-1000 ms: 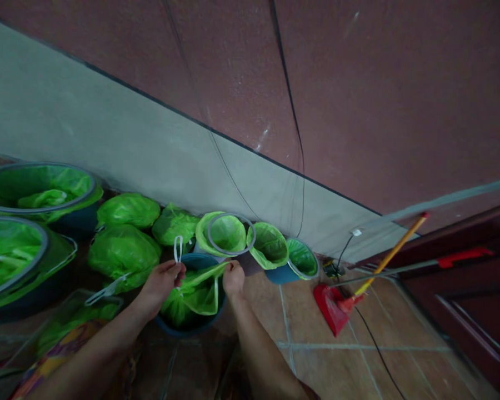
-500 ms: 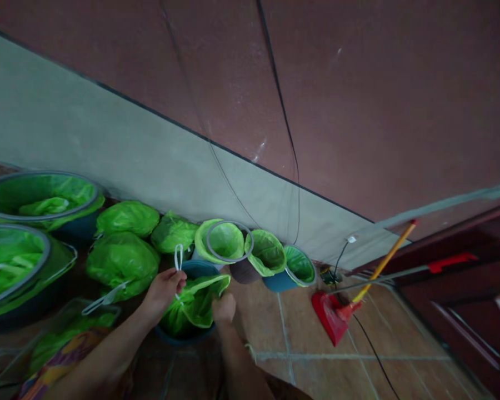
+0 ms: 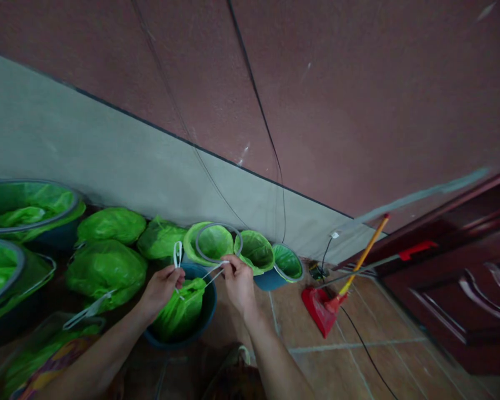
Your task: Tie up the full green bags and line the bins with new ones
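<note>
A green plastic bag (image 3: pixel 179 312) sits inside a dark blue bucket (image 3: pixel 206 311) on the tiled floor. My left hand (image 3: pixel 161 288) pinches a white drawstring loop (image 3: pixel 177 253) at the bag's left edge. My right hand (image 3: pixel 238 280) pinches the other white drawstring (image 3: pixel 211 272) at the bag's right edge, and that string runs taut down to the bag. The bag's mouth is drawn in between both hands.
Several green-lined buckets (image 3: pixel 256 251) and tied green bags (image 3: pixel 106 266) line the wall. Two large lined tubs (image 3: pixel 29 205) stand at the left. A red dustpan (image 3: pixel 316 304) with a yellow-handled broom (image 3: pixel 363 255) and a black cable (image 3: pixel 370 358) lie at the right, near a dark wooden door (image 3: pixel 462 278).
My right hand dropped to the bag's rim, then rose again holding the right drawstring. The bag's mouth has narrowed. The view shifted slightly to the right.
</note>
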The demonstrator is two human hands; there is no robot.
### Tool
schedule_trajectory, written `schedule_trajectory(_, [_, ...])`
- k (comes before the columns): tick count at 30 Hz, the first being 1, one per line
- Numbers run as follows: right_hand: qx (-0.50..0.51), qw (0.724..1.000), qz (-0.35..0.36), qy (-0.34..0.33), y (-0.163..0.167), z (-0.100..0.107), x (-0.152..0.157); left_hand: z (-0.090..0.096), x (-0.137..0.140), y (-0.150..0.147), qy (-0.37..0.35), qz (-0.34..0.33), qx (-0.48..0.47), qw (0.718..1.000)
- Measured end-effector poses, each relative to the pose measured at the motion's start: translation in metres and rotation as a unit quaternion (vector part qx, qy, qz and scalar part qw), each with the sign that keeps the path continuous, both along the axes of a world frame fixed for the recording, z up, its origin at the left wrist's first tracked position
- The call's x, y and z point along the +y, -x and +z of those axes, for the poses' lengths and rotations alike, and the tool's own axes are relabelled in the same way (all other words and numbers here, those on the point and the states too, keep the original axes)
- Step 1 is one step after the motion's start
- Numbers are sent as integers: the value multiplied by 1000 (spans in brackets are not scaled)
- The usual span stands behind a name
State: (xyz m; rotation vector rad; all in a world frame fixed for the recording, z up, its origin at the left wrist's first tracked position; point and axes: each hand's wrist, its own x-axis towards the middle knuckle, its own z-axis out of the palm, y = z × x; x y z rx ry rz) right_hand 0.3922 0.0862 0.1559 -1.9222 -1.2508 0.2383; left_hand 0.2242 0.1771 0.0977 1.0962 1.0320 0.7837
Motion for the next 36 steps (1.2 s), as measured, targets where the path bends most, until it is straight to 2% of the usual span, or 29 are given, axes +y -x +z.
schedule_trajectory(3, [183,976,38,-113,10,1,9,18,3,-15,-58,-37,-4,998])
schedule_trajectory(6, [331,932,16,-146,12,-14,17,25,10,-29,-105,-92,18,990])
schedule_trajectory(8, [383,911,4,-154,11,-23,22,19,15,-36,-112,-129,44,984])
schedule_trajectory(12, [430,890,18,-152,12,-30,28,-6,19,-47,-87,-194,76,974])
schedule_trajectory(16, [455,879,60,-128,8,-28,35,-15,15,-60,-137,-286,46,947])
schedule_trajectory(19, [443,887,73,-112,-5,-34,39,-14,14,-65,-171,-336,62,924])
schedule_trajectory(21, [406,907,55,-96,-16,-45,38,-16,18,-66,-171,-342,104,918])
schedule_trajectory(24, [318,947,44,7,-26,-63,32,-26,30,-65,-164,-338,166,912])
schedule_trajectory(26, [244,963,72,84,-27,-71,26,-31,37,-64,-174,-353,189,900])
schedule_trajectory(28, [157,974,93,132,-25,-71,23,-34,43,-62,-190,-362,196,891])
schedule_trajectory(31, [58,978,78,185,-17,-65,21,-33,48,-59,-191,-351,216,891])
schedule_trajectory(34, [42,970,91,222,-11,-64,20,-28,49,-56,-189,-328,234,896])
schedule_trajectory(36, [37,964,107,239,-10,-68,19,-24,48,-54,-221,-327,247,885])
